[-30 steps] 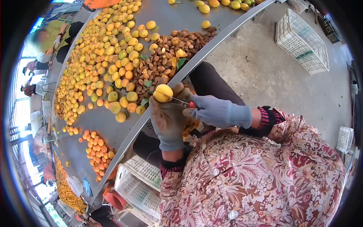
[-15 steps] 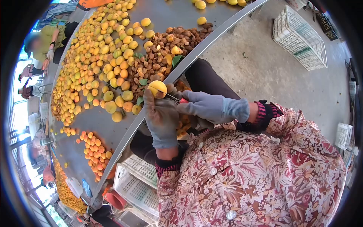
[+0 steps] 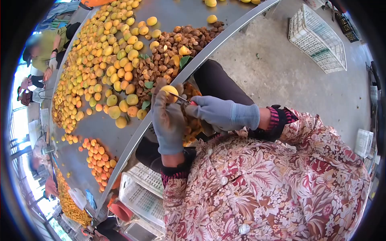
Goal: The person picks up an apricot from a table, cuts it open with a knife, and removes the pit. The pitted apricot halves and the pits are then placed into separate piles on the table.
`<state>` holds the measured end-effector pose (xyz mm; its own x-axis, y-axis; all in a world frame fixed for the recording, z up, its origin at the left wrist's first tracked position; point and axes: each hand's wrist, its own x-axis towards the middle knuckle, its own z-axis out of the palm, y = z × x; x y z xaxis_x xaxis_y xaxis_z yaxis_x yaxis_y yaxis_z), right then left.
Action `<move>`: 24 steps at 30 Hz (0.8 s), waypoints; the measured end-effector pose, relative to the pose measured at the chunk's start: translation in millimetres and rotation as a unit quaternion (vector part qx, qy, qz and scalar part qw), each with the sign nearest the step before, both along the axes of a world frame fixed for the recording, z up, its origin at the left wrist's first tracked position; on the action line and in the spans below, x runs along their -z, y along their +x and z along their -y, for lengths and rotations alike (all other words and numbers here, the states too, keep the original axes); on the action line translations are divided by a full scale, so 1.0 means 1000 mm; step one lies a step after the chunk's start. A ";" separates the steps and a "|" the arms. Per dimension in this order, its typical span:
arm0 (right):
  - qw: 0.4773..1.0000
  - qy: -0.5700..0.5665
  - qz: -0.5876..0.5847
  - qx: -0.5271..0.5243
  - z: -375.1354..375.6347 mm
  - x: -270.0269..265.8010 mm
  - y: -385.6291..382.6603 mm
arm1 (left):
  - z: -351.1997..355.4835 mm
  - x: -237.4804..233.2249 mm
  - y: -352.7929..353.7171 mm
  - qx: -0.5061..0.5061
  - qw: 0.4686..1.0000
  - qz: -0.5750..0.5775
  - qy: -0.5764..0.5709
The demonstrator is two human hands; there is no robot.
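We've got our left hand (image 3: 168,120) closed round an apricot (image 3: 169,91) just above the table rim (image 3: 132,142). Our right hand (image 3: 219,114) is gripping a small knife (image 3: 186,101), and the blade is apparently in the fruit.

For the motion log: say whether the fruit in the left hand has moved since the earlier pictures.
No. The fruit stays beside the table rim; both drift up-left together, so the camera moved.
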<state>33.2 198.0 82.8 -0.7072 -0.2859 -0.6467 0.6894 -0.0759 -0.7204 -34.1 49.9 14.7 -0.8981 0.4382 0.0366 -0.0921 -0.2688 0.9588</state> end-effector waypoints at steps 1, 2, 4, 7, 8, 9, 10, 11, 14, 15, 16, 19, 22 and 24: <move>1.000 -0.016 0.008 -0.014 -0.001 -0.002 -0.001 | -0.002 0.000 -0.001 -0.004 0.985 0.142 0.097; 1.000 -0.017 0.014 -0.017 0.001 0.010 -0.005 | -0.005 -0.007 -0.001 0.008 0.979 0.163 0.120; 0.987 0.009 -0.160 0.029 0.011 0.056 -0.008 | 0.000 0.003 -0.007 0.032 0.988 0.145 0.049; 0.883 0.103 -0.452 0.069 0.017 0.095 -0.007 | -0.009 -0.002 -0.003 0.055 0.982 0.169 0.062; 0.883 0.103 -0.452 0.070 0.015 0.085 -0.007 | -0.010 0.002 -0.003 0.020 0.978 0.193 0.074; 0.944 0.076 -0.315 0.068 0.011 0.064 -0.007 | -0.010 0.005 -0.003 -0.016 0.973 0.216 0.084; 0.982 0.047 -0.173 0.063 0.008 0.043 -0.009 | -0.009 0.006 -0.002 -0.018 0.973 0.214 0.083; 0.998 0.019 -0.029 0.056 0.006 0.032 -0.011 | -0.009 0.005 -0.003 -0.022 0.988 0.139 0.070; 0.998 0.022 -0.012 0.057 0.009 0.031 -0.011 | -0.013 0.007 0.001 -0.016 0.991 0.110 0.072; 0.998 0.025 -0.016 0.057 0.013 0.043 -0.009 | -0.014 0.005 0.002 -0.007 0.984 0.158 0.087; 0.994 0.000 -0.088 0.066 0.020 0.074 -0.004 | -0.012 0.001 0.006 0.003 0.965 0.237 0.116; 0.975 0.167 -0.147 0.027 0.023 0.044 0.003 | -0.010 0.007 0.006 0.023 0.956 0.221 0.192; 0.968 0.175 -0.174 0.033 0.023 0.056 0.001 | -0.018 0.006 0.013 -0.015 0.983 0.127 0.132; 0.948 0.221 -0.226 0.033 0.024 0.061 0.002 | -0.013 0.018 0.009 -0.025 0.993 0.081 0.081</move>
<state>35.4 174.2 21.6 -0.9477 -0.0031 -0.3191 0.3065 0.2703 -0.9127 -25.2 62.7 -3.6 -0.9182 0.3937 -0.0438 -0.2248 -0.4271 0.8758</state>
